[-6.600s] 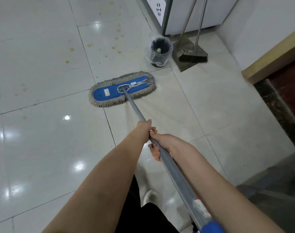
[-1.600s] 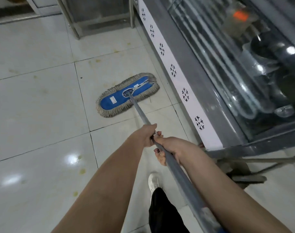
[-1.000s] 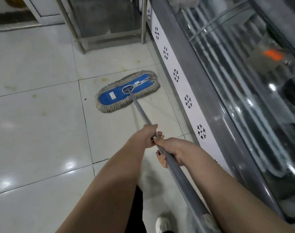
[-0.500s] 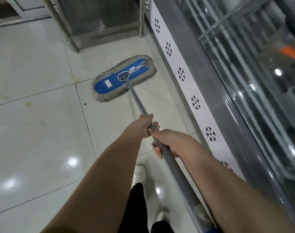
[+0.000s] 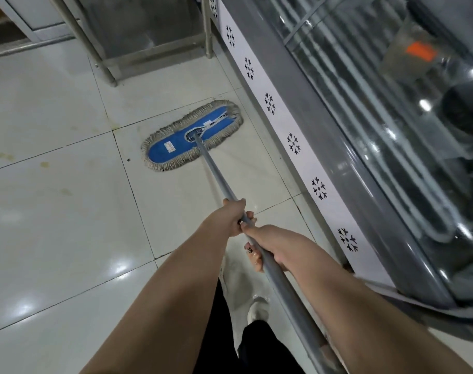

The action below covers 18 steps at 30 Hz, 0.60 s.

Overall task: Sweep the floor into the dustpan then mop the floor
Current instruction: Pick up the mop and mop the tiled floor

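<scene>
Reaching forward, left grip (image 5: 231,220) just ahead of right grip (image 5: 270,248), both curled round the mop handle (image 5: 218,174).

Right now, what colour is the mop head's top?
Blue, with a grey fringe around the mop head; head view.

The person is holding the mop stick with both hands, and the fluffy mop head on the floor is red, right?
Not quite. The mop head is blue with a grey fringe, not red; the head view shows it. The left hand and right hand do both grip the mop stick.
</scene>
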### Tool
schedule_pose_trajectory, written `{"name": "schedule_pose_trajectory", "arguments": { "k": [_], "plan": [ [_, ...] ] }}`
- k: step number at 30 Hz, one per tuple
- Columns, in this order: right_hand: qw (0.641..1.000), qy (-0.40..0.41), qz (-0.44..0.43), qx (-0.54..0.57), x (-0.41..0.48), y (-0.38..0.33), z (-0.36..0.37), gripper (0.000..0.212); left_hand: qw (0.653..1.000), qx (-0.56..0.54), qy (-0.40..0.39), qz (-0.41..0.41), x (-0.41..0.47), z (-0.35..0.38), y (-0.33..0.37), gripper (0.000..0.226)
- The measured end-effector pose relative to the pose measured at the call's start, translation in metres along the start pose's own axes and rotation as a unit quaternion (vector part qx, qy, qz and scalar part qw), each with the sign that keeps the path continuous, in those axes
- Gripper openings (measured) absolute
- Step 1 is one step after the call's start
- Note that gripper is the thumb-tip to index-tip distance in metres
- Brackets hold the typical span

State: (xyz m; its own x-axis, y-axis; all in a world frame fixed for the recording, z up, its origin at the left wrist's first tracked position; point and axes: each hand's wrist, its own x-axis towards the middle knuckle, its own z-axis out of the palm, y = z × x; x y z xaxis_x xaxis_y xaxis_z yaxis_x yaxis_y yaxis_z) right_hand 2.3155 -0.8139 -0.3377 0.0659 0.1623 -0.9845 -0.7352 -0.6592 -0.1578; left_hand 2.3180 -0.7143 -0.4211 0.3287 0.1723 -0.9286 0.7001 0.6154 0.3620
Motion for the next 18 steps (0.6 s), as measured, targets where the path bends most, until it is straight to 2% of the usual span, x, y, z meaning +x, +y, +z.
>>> {"name": "schedule_pose_trajectory", "arguments": {
  "k": [8,18],
  "plan": [
    [0.999,-0.019,0.031,-0.005,-0.030,0.083,-0.038,0.052,1.000,-0.002,0.005,-0.013,-0.031,0.042,-0.083,0.017],
    [0.999,-0.007,0.028,-0.046,-0.021,0.013,-0.017,0.042,0.998,-0.058,-0.022,-0.012,-0.019,0.015,-0.021,0.024]
  ]
}}
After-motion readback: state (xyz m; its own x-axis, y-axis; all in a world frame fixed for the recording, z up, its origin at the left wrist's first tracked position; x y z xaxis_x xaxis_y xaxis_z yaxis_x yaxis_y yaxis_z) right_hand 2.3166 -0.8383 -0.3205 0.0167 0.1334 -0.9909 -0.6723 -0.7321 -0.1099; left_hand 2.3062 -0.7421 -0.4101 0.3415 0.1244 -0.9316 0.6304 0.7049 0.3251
